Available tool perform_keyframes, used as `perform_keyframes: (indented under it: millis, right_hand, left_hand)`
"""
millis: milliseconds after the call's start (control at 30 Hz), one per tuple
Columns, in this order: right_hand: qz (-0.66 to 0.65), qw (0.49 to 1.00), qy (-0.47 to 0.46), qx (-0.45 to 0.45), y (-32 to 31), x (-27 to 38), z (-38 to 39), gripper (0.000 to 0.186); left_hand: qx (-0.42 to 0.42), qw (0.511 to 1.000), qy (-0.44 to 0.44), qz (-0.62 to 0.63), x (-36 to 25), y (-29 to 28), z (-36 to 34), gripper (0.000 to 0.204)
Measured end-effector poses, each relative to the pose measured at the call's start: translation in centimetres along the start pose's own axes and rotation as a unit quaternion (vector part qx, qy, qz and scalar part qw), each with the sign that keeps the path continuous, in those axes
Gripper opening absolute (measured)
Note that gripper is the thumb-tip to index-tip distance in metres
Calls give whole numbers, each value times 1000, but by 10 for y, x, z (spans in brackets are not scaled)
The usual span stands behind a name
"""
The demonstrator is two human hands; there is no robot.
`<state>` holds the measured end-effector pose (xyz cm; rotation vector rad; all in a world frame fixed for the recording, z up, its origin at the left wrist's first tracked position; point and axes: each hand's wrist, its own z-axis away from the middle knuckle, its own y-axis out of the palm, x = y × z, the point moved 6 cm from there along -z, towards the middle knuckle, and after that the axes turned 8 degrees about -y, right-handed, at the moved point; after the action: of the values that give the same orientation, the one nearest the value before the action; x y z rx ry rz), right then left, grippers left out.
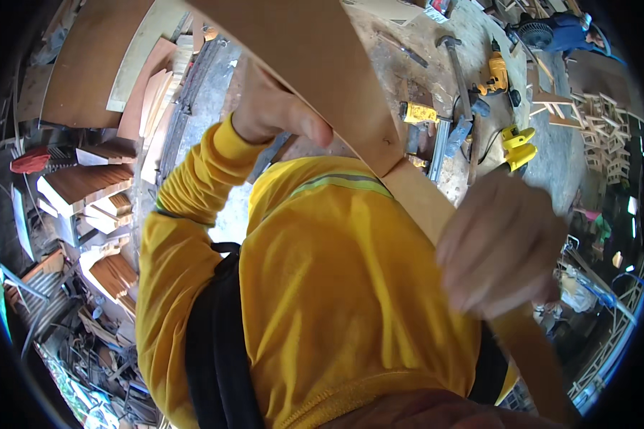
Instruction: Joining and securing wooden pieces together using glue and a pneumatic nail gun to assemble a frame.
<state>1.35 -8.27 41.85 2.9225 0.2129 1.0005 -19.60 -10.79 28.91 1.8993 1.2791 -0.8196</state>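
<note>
The left hand [275, 111], at upper centre of the frame, curls its fingers shut around the edge of a long curved plywood strip [350, 93]. The right hand [501, 247], blurred at right centre, closes around the same strip lower down. The strip runs diagonally from top centre to lower right, above a cluttered workbench [408, 64] with a hammer [456, 68] and yellow power drills [495, 75].

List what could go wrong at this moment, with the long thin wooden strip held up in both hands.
1. The wooden strip is thin and bent between the left hand and the right hand; it could crack or spring back toward the body.
2. The right hand looks motion-blurred and is close to the strip's edge, so splinters or a slip seem possible.
3. The workbench behind carries a hammer and yellow power tools; a swinging end might knock them.
</note>
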Motion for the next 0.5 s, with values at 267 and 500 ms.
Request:
perform_keyframes:
  millis: [267, 500]
  right_hand:
    - [80, 921, 209, -319, -63, -52, 170, 83]
    - [438, 794, 313, -280, -61, -93, 155, 63]
  left_hand:
    - [-334, 926, 13, 176, -6, -21, -3, 52]
    - [-391, 919, 17, 50, -5, -28, 2, 65]
